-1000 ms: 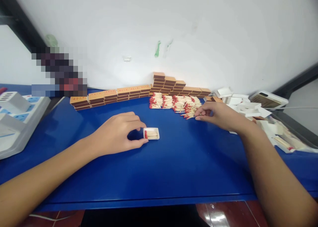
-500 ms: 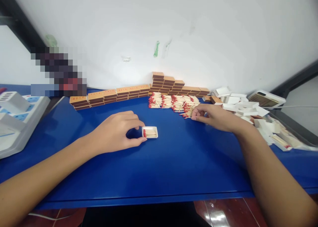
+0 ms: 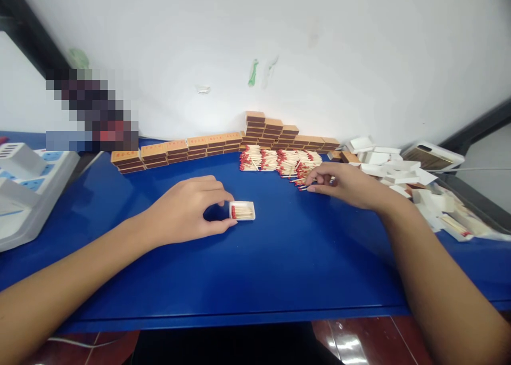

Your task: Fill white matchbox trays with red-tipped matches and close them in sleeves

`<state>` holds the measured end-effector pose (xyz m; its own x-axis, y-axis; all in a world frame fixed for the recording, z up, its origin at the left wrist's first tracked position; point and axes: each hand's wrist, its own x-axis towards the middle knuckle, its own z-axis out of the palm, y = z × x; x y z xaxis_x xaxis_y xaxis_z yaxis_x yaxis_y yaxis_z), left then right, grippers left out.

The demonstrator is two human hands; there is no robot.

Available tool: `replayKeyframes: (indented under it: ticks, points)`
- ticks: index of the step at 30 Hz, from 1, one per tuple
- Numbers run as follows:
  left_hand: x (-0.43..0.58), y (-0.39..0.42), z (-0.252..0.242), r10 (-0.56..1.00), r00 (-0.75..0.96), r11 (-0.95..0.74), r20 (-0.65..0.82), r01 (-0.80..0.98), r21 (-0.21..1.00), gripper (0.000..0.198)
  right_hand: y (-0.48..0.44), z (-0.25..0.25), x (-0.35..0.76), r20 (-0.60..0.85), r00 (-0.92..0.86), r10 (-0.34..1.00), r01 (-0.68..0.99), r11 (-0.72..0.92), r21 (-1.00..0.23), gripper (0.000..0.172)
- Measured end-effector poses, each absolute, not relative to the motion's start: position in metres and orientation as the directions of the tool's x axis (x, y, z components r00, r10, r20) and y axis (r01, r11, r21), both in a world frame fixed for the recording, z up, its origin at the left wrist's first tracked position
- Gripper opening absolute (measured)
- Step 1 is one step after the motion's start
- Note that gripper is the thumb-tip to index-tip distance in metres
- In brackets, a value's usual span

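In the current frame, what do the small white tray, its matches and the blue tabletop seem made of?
Small white tray: probably matte card, from its flat, thin walls. Matches: likely bare wood, pale sticks with red-coated heads. Blue tabletop: smooth, glossy, perhaps painted metal or laminate; the sheen leaves it open.

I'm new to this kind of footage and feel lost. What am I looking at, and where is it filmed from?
There is no machine, just a person's bare left hand and right hand. The camera is worn on their head, looking forward and down. On the blue table are stacked matchboxes, a pile of loose matches and, at the right, a heap of white trays. The left hand holds a small white tray of matches; the right reaches the pile's edge, its grip unclear.
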<state>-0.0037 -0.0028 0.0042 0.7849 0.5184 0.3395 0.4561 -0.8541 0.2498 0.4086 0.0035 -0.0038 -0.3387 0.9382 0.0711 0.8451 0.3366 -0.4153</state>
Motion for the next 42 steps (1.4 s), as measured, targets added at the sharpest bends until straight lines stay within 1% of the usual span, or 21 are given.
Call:
replayKeyframes:
  ticks: [4, 12, 14, 17, 21, 24, 29, 35, 37, 39, 41, 42]
  points:
    - [-0.004, -0.003, 0.005, 0.52, 0.786, -0.853, 0.334, 0.459, 0.248, 0.022, 0.003, -0.002, 0.406, 0.045, -0.33, 0.943, 0.845, 0.316, -0.432, 0.046]
    - [-0.003, -0.004, 0.006, 0.529, 0.784, -0.847, 0.324, 0.469, 0.248, 0.022, 0.002, -0.002, 0.403, 0.023, -0.318, 0.948, 0.867, 0.3, -0.397, 0.048]
    - [-0.002, -0.004, 0.005, 0.529, 0.786, -0.848, 0.321, 0.467, 0.252, 0.022, -0.002, 0.002, 0.398, 0.021, -0.317, 0.948, 0.865, 0.298, -0.405, 0.047]
    - [-0.001, -0.003, 0.004, 0.528, 0.789, -0.848, 0.314, 0.466, 0.253, 0.023, -0.01, 0.011, 0.378, 0.039, -0.341, 0.939, 0.827, 0.319, -0.462, 0.043]
    - [0.0, -0.003, 0.003, 0.519, 0.79, -0.854, 0.326, 0.458, 0.249, 0.023, -0.024, 0.017, 0.33, 0.129, -0.388, 0.913, 0.725, 0.389, -0.569, 0.034]
    - [0.001, -0.004, 0.003, 0.514, 0.787, -0.856, 0.341, 0.449, 0.256, 0.022, -0.034, 0.013, 0.294, 0.151, -0.442, 0.884, 0.673, 0.438, -0.596, 0.024]
    - [0.002, -0.005, 0.002, 0.511, 0.787, -0.858, 0.345, 0.443, 0.261, 0.021, -0.045, 0.005, 0.264, 0.109, -0.516, 0.85, 0.681, 0.484, -0.55, 0.011]
    - [0.001, -0.004, 0.001, 0.51, 0.786, -0.859, 0.349, 0.442, 0.26, 0.02, -0.045, 0.003, 0.264, 0.086, -0.532, 0.842, 0.694, 0.493, -0.524, 0.008]
    - [0.001, -0.003, 0.002, 0.515, 0.788, -0.856, 0.339, 0.447, 0.262, 0.02, -0.041, 0.005, 0.271, 0.097, -0.529, 0.843, 0.687, 0.492, -0.535, 0.01]
    - [0.0, -0.003, 0.003, 0.522, 0.787, -0.851, 0.328, 0.454, 0.264, 0.022, -0.036, 0.009, 0.287, 0.134, -0.502, 0.854, 0.691, 0.489, -0.532, 0.015]
    - [-0.001, -0.003, 0.004, 0.525, 0.789, -0.849, 0.319, 0.455, 0.269, 0.024, -0.028, 0.012, 0.313, 0.193, -0.436, 0.879, 0.736, 0.472, -0.486, 0.021]
    - [-0.002, -0.003, 0.005, 0.526, 0.79, -0.847, 0.314, 0.457, 0.271, 0.024, -0.024, 0.013, 0.329, 0.238, -0.39, 0.89, 0.772, 0.456, -0.442, 0.023]
